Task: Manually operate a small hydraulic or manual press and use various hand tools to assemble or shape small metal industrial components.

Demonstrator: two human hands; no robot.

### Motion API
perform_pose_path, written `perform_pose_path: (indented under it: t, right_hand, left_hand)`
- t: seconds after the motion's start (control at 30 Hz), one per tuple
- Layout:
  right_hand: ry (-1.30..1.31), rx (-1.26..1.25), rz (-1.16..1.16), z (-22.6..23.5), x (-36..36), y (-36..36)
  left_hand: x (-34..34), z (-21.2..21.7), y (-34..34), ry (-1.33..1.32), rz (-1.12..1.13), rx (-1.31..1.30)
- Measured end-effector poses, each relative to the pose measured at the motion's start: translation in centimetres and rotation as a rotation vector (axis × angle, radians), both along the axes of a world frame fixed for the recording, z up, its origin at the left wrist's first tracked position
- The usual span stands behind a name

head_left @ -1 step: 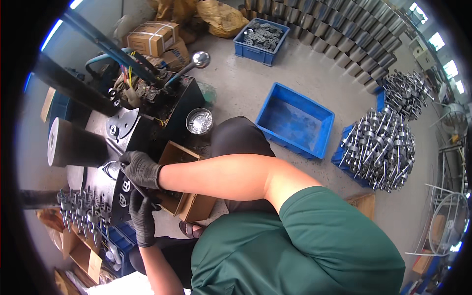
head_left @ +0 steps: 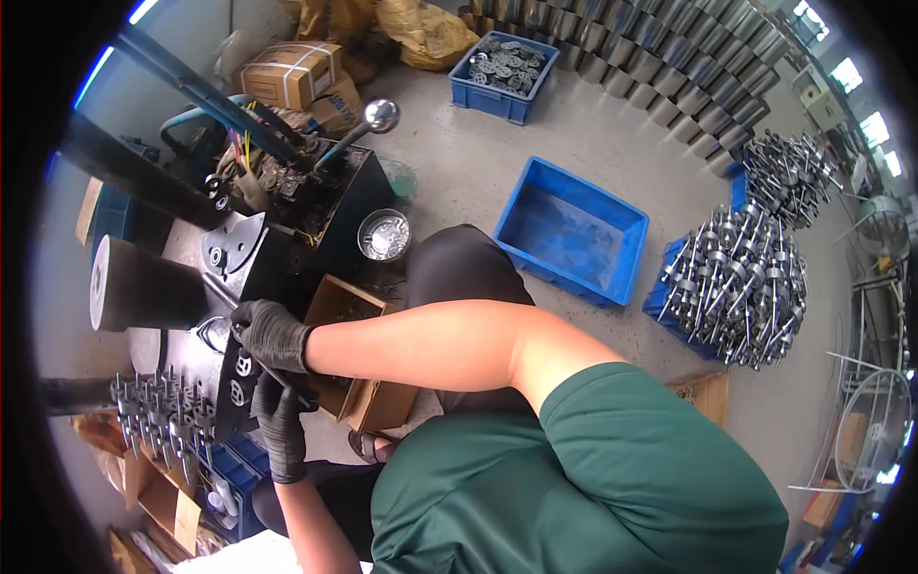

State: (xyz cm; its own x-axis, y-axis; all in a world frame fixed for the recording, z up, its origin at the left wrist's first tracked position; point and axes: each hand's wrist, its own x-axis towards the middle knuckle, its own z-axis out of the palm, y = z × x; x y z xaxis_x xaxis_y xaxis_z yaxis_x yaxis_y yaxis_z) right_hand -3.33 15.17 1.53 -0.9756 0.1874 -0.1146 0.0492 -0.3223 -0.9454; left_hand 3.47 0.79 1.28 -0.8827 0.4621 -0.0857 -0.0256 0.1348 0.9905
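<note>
Both my hands wear black gloves and work at a dark press machine (head_left: 277, 239) on my left. My right hand (head_left: 271, 335) reaches across from the green sleeve and is closed around a thin dark metal rod (head_left: 222, 295) lying on the machine's plate. My left hand (head_left: 281, 421) comes up from below with curled fingers, just under the right hand and against the rod's lower end. Whether it grips the rod is hidden. A row of grey metal shaft parts (head_left: 163, 407) stands upright just left of the hands.
An open cardboard box (head_left: 368, 402) sits right of my hands, with a metal bowl (head_left: 384, 234) above it. On the floor are a blue crate (head_left: 574, 230), a heaped pile of metal shafts (head_left: 741, 287), another crate of parts (head_left: 505, 69) and rows of metal cylinders (head_left: 688, 57).
</note>
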Motion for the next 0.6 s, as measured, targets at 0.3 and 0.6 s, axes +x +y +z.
perform_pose_path:
  t: [0.3,0.6]
  right_hand:
    - [-0.040,0.272,-0.098,-0.9,-0.8,-0.4]
    - [0.206,0.325,-0.125,-2.9,-0.3,-0.7]
  left_hand:
    - [-0.5,-0.9,0.9,-0.067,0.023,-0.052]
    - [-0.9,-2.1,-0.5,-0.136,0.006,-0.009]
